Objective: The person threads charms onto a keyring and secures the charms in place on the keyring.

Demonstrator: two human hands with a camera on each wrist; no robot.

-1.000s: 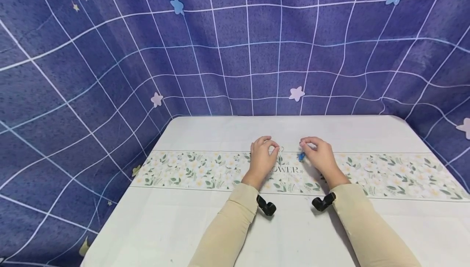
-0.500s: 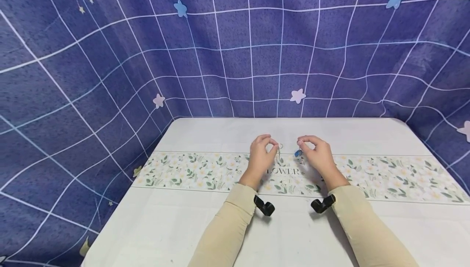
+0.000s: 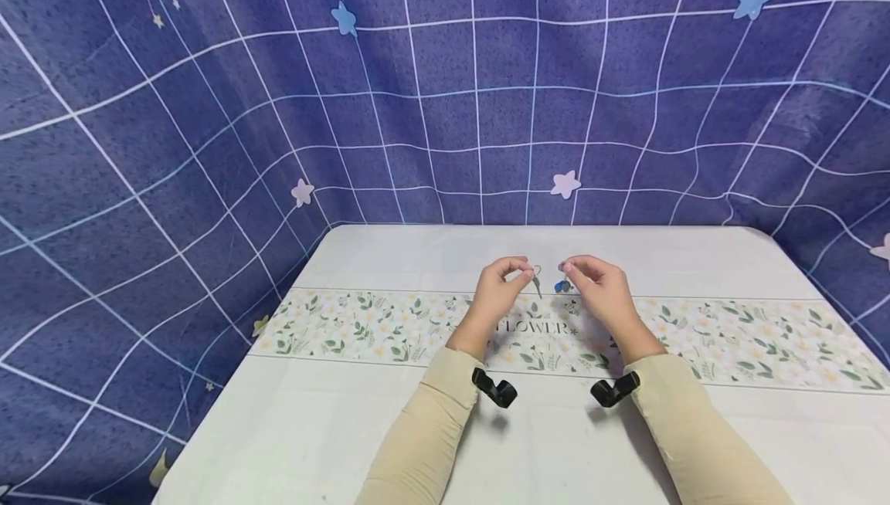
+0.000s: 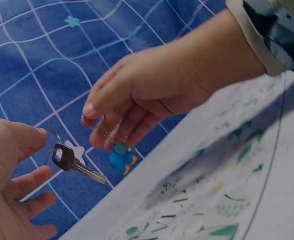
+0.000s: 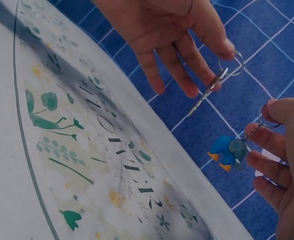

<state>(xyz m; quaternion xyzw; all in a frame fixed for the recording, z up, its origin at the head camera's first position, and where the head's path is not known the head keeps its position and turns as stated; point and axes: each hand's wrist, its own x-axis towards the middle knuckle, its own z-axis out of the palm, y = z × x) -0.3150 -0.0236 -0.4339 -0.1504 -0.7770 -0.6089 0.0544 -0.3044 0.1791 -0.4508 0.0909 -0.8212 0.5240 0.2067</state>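
My left hand (image 3: 497, 289) pinches a thin metal ring from which a key (image 4: 77, 161) hangs; the key has a dark head and a metal blade. Across a small gap, my right hand (image 3: 603, 293) holds the ring of a keychain (image 5: 225, 151) between thumb and fingertips. From that ring a short chain drops to a blue figure with a grey head and orange feet. Key and keychain hang apart, both raised over the table. In the right wrist view the key's ring (image 5: 232, 63) shows beside the left thumb.
Below the hands lies a white tabletop (image 3: 334, 420) crossed by a floral printed band (image 3: 389, 323) with lettering. A blue curtain (image 3: 431, 103) with white grid lines and stars hangs behind the table and along its left side.
Both hands have come slightly closer together. The left hand has lifted the key, which now hangs freely, and the keychain's blue figure has turned and shifted left with the right hand.
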